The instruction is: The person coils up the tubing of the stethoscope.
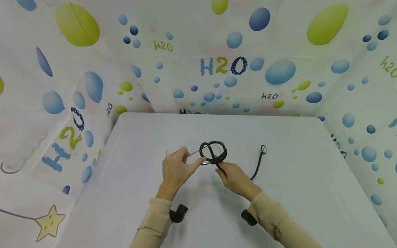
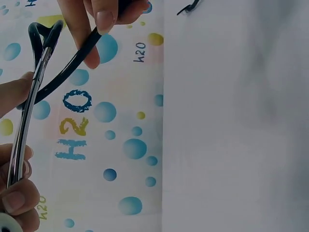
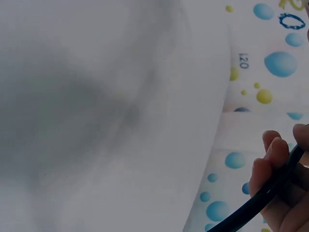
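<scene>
A black stethoscope point(image 1: 225, 157) is held above the table, its tubing looped in the head view. My left hand point(image 1: 177, 167) grips the metal ear tubes point(image 2: 30, 108), thumb near the loop. One pale ear tip point(image 1: 165, 151) sticks out beyond that hand. On the other side, my right hand point(image 1: 236, 177) pinches the black tubing point(image 2: 67, 70) between thumb and fingers. The same tubing point(image 3: 248, 207) runs across the fingers in the right wrist view. Past the right hand, the tubing's far end carries the round chest piece point(image 1: 263, 149).
Beneath the hands lies a white table point(image 1: 144, 135) with rounded corners. A printed sheet point(image 1: 193, 37) with blue and green spots stands behind and along both sides. Dark wrist cameras point(image 1: 179, 214) sit below each sleeve, close over the table.
</scene>
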Demonstrator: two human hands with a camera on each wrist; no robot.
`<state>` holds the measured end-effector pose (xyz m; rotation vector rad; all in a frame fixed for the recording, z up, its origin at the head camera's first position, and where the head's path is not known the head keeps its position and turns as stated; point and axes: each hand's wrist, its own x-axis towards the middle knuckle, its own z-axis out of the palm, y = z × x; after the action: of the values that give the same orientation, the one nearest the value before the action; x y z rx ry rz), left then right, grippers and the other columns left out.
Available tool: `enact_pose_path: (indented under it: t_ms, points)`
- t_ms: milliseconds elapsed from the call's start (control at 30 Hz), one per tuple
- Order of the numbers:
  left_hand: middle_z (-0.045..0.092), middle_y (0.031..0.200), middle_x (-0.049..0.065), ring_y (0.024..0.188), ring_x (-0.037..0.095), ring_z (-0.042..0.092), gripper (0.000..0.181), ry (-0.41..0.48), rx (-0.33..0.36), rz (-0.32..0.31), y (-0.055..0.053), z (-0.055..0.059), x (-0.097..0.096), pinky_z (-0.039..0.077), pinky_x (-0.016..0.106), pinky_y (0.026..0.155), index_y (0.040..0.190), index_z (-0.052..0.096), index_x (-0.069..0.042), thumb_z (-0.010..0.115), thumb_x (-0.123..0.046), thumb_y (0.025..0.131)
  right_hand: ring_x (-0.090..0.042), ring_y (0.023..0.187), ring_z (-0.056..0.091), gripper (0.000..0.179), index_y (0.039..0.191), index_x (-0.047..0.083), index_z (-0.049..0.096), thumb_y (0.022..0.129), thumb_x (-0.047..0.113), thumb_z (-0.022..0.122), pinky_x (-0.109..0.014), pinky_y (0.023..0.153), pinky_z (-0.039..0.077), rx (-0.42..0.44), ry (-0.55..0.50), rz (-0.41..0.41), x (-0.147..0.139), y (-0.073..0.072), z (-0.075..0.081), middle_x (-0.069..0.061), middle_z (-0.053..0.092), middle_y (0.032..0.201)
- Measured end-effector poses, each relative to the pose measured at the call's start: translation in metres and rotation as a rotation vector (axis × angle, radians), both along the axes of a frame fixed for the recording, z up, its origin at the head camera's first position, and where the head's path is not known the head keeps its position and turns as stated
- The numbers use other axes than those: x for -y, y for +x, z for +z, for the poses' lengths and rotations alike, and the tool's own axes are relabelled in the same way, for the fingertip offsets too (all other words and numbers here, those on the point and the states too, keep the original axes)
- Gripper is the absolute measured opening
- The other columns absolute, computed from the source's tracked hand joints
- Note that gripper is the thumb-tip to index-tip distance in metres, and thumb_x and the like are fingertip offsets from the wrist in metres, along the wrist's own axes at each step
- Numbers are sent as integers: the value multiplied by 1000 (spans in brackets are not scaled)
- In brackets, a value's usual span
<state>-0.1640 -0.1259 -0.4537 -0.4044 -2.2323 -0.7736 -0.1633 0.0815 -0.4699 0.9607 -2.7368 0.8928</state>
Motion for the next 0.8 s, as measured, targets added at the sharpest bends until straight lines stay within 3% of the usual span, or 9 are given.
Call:
enact_pose_path:
  t_ms: [133,267,600,667,800]
  points:
    - [37,48,-4,43,4,27,47,-1,9,32,1,0,-1,23,19,39,63,49,-8,86,-36,63,-8,56,42,26,116,-6,56,92,2,56,-22,52,38,-26,71,27,3,7,6,1,50,66]
    - [39,48,-2,43,5,28,46,11,6,54,0,1,0,25,20,39,63,50,-6,86,-36,64,-8,56,43,18,107,-6,59,91,2,59,-21,52,38,-56,58,-1,4,9,9,1,51,65]
    - [41,48,-1,43,6,31,46,33,-4,76,-4,2,2,26,20,39,65,51,-6,85,-36,64,-6,53,55,18,103,-8,62,87,-1,63,-18,47,43,-20,-239,-186,7,19,4,-10,67,76]
    - [40,48,-1,43,6,30,45,32,20,77,-4,1,1,25,21,39,65,51,-6,85,-36,65,-6,53,52,15,100,-8,64,86,-1,65,-18,48,42,-59,-205,-150,8,22,5,-8,66,74]
    - [41,48,-1,42,6,30,45,15,62,79,-3,-3,-2,25,21,38,65,52,-6,84,-37,66,-7,55,48,18,98,-5,68,82,2,69,-18,50,40,-166,-41,-40,13,27,13,-3,61,70]
